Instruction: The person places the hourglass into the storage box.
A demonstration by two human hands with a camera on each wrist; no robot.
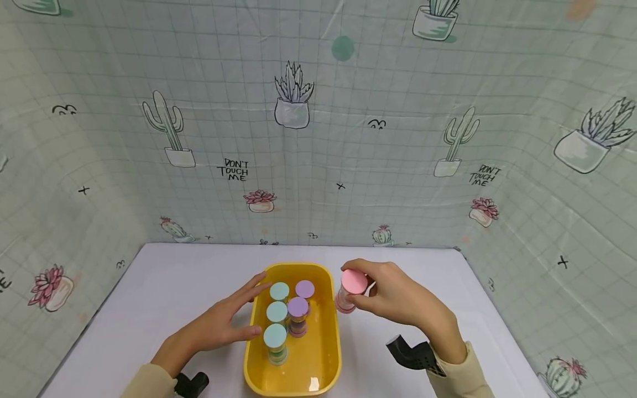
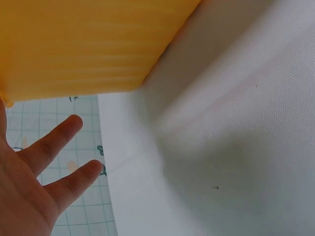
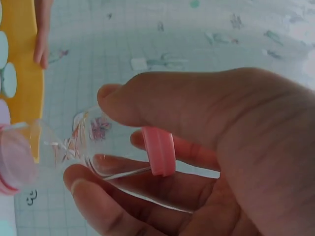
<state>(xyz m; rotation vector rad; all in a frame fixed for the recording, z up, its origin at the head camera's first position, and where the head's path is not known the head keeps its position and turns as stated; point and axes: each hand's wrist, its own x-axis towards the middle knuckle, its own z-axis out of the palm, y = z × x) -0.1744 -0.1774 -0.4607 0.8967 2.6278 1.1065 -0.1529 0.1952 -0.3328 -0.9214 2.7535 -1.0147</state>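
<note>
My right hand (image 1: 403,293) pinches a pink-capped sand timer (image 1: 354,282) between thumb and fingers, just right of the yellow tray (image 1: 325,342). Seen from the right wrist, the timer's clear glass (image 3: 110,142) narrows at the waist, and pinkish sand shows in the end away from the palm. At the tray's left rim, my left hand (image 1: 219,326) has its fingers spread and holds nothing. Three timers with mint caps (image 1: 275,335) stand in a row along the tray's left side. Beside them stand two timers with purple caps (image 1: 298,307).
The tray stands on a white table (image 1: 199,276). A grid-patterned cloth (image 1: 343,143) printed with cacti rises behind the table and along both sides. Black wrist-worn devices (image 1: 413,354) sit near both cuffs.
</note>
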